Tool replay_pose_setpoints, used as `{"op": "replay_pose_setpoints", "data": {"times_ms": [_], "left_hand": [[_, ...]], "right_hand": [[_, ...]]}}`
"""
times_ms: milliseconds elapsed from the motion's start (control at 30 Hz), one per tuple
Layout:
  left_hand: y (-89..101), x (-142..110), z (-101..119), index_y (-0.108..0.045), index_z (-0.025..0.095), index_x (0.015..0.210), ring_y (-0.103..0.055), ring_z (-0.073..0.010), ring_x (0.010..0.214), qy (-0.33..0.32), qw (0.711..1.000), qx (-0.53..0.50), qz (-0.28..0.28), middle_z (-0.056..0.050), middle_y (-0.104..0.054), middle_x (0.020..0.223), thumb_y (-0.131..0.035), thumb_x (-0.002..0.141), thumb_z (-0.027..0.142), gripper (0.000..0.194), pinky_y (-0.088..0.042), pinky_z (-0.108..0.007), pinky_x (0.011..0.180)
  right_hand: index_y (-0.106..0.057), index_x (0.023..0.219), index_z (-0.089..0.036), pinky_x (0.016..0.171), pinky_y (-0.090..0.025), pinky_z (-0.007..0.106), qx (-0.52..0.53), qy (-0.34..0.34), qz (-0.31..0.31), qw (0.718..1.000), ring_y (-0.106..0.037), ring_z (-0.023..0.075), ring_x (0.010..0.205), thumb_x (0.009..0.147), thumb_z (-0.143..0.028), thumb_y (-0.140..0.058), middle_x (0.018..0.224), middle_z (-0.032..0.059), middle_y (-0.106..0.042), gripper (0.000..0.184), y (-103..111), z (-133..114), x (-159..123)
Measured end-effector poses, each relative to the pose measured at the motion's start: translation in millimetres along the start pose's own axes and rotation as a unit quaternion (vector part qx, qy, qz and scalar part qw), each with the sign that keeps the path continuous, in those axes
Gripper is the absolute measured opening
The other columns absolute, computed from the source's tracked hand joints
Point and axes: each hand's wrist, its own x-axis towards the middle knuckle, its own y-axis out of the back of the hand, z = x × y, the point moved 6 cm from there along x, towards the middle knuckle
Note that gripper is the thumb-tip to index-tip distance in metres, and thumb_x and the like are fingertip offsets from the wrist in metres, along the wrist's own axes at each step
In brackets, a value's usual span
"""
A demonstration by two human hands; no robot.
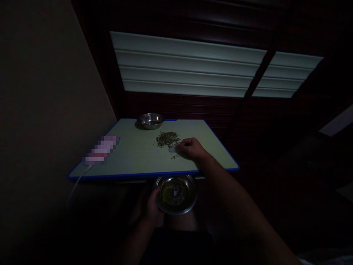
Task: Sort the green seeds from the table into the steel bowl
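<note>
Left hand [153, 207] grips steel bowl [176, 194] below table [132, 162] — right hand [193, 148] pinches by seeds [167, 139].

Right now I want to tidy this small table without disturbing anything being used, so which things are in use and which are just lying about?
In use:
- steel bowl of greenish grains, held by the left hand
- pile of dark grains
- right hand beside that pile

Lying about:
- empty steel bowl at the far edge
- white cable
</note>
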Motion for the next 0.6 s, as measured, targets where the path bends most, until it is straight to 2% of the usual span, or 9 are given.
{"op": "replay_pose_setpoints", "data": {"times_ms": [200,300,500,600], "left_hand": [[1.5,3,0,-0.074,0.016,0.085,-0.068,-0.0345,0.109,-0.009,1.000,0.012,0.003,-0.012,-0.078,0.086,-0.062,0.075,0.029,0.021,-0.053,-0.047,0.096],[1.1,2,0,-0.074,0.016,0.085,-0.069,-0.0342,0.106,0.000,1.000,0.012,-0.001,-0.011,-0.078,0.083,-0.062,0.075,0.029,0.021,-0.053,-0.047,0.095],[0.6,1,4,-0.074,0.015,0.085,-0.072,-0.0287,0.097,-0.017,1.000,0.011,0.007,-0.010,-0.078,0.083,-0.062,0.074,0.027,0.020,-0.055,-0.039,0.091],[0.0,1,4,-0.074,0.015,0.084,-0.071,-0.0294,0.098,-0.022,1.000,0.014,0.001,-0.010,-0.078,0.083,-0.063,0.074,0.028,0.020,-0.055,-0.040,0.091]], "right_hand": [[-0.068,0.064,-0.014,0.053,-0.034,0.024,-0.059,0.018,-0.019,0.998,-0.043,0.0097,0.053,0.065,-0.036,-0.064,0.055,-0.0013,-0.054,0.023,-2,-5,-2],[-0.068,0.064,-0.014,0.053,-0.033,0.024,-0.092,0.022,-0.002,0.996,-0.043,0.0095,0.053,0.067,-0.034,-0.062,0.054,-0.0021,-0.053,0.021,-1,-4,0],[-0.067,0.062,-0.014,0.054,-0.033,0.024,-0.132,0.022,0.049,0.990,-0.046,0.0099,0.053,0.068,-0.028,-0.060,0.053,-0.0019,-0.055,0.017,5,-1,4],[-0.068,0.064,-0.014,0.056,-0.034,0.024,-0.150,0.020,0.074,0.986,-0.048,0.0107,0.055,0.069,-0.026,-0.060,0.055,-0.0011,-0.058,0.015,9,0,5]]}}
